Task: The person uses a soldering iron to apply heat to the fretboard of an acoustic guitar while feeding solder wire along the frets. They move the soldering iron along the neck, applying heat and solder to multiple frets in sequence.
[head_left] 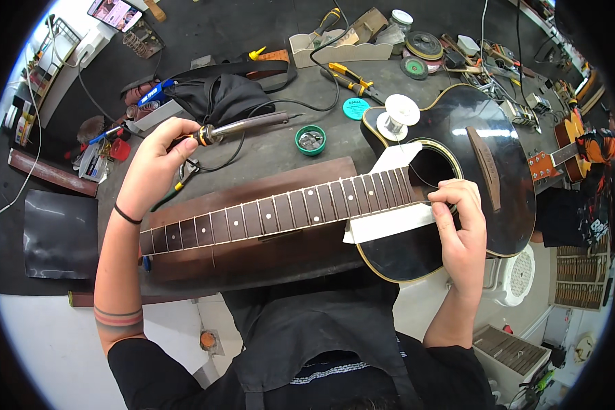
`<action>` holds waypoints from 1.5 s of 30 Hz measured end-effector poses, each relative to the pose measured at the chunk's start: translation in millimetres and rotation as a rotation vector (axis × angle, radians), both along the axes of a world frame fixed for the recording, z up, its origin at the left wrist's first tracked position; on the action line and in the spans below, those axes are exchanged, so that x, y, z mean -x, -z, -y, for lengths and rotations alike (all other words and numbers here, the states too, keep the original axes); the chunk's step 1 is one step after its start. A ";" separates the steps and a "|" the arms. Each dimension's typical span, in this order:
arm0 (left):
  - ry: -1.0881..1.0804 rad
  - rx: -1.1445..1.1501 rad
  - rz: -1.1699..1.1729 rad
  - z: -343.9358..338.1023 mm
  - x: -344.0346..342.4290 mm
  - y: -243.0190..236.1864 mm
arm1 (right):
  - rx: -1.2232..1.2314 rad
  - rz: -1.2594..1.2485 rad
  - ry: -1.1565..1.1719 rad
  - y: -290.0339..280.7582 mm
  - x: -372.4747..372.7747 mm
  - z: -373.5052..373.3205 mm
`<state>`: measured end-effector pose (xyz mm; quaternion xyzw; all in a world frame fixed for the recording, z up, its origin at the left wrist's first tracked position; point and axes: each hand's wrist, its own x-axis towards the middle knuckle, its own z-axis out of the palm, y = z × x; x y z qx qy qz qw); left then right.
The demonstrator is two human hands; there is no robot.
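The left hand (158,160) grips the soldering iron (242,126) by its handle, tip directed right. The right hand (461,215), thumb and fingertips together, pinches a thin wire (422,180) above the guitar (461,116). The guitar lies on the worktop (273,156), body right, neck left, a white spool (401,109) standing on its body.

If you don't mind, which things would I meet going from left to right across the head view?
Black sheet, left hand, soldering iron, green dish, turquoise lid, white spool, right hand, orange headstock.
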<state>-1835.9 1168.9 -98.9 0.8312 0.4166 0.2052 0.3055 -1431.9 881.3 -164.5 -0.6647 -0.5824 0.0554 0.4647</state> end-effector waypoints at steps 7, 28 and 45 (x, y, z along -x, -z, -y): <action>-0.052 -0.007 0.082 29.9 13.6 2.4 | 0.032 0.018 -0.021 -0.5 10.4 6.2; -0.140 -0.276 0.114 68.2 29.2 26.7 | 0.043 0.106 -0.004 6.9 23.9 12.8; -0.235 -0.244 0.247 82.5 48.9 46.6 | 0.039 0.058 0.018 10.6 31.6 12.9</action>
